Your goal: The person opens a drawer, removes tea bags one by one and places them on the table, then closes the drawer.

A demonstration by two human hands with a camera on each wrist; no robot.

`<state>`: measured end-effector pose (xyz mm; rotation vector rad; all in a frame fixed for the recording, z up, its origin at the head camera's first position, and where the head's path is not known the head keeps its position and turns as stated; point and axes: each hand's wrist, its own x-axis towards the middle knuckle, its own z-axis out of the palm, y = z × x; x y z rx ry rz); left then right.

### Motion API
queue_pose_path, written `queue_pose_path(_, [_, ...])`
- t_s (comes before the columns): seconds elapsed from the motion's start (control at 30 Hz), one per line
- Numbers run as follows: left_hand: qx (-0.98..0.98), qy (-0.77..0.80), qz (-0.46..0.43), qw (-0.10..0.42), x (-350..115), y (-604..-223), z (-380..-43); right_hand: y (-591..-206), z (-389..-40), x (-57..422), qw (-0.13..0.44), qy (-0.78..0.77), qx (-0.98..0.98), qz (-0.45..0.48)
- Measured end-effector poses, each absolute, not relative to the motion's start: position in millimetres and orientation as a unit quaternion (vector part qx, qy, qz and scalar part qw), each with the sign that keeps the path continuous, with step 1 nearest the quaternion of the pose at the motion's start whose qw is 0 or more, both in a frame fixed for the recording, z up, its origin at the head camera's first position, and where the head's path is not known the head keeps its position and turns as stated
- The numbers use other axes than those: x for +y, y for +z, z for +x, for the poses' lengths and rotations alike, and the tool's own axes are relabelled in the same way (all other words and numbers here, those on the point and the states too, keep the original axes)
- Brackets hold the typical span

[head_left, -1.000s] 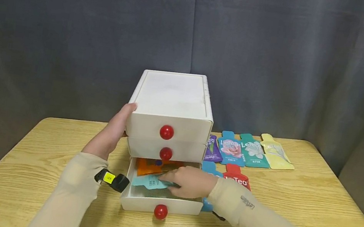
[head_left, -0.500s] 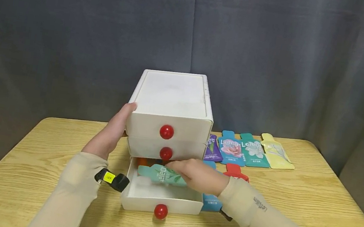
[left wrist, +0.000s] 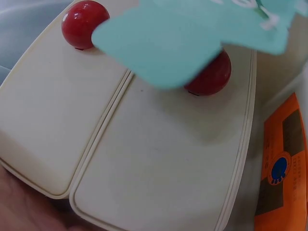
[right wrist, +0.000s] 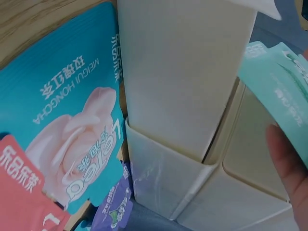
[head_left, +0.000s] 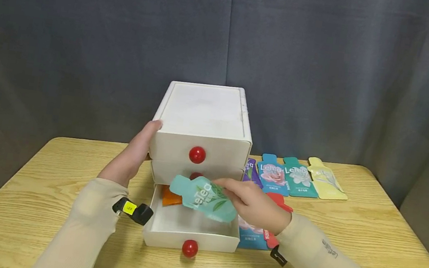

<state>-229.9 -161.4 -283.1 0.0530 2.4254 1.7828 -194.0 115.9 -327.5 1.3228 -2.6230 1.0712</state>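
My right hand (head_left: 251,203) pinches a mint-green LeTea tea sachet (head_left: 203,198) by its right part, above the pulled-out bottom drawer (head_left: 185,226). The sachet's narrow tab points left and covers most of the middle drawer's red knob (left wrist: 211,77). My left hand (head_left: 129,156) rests against the left side of the white drawer cabinet (head_left: 205,110), its thumb at the top front corner; its other fingers are mostly hidden. An orange packet (left wrist: 281,168) lies inside the bottom drawer, toward its back left. The two upper drawers stand closed.
Purple (head_left: 252,173), blue (head_left: 273,176), green (head_left: 300,180) and yellow (head_left: 327,183) sachets lie in a row at the cabinet's right. Nearer, a blue rose sachet (right wrist: 67,106) and a red sachet (right wrist: 24,187) overlap beside the drawer. A dark curtain (head_left: 331,68) hangs behind the table.
My right hand has lifted the mint-green sachet up and to the right, out of the bottom drawer, and the sachet's printed front now shows. The left hand has stayed in place.
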Motion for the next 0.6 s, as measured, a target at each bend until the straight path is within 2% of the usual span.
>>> queue_pose_path(0.23, [0.803, 0.592, 0.010, 0.067, -160.9, -282.5, -230.4, -325.1, -187.4, 129.0, 0.022, 0.386, -0.838, 0.384])
queue_pose_path(0.6, [0.805, 0.590, 0.010, 0.065, -160.3, -282.4, -231.4, -335.6, -180.2, 150.5, 0.114, 0.420, -0.826, 0.357])
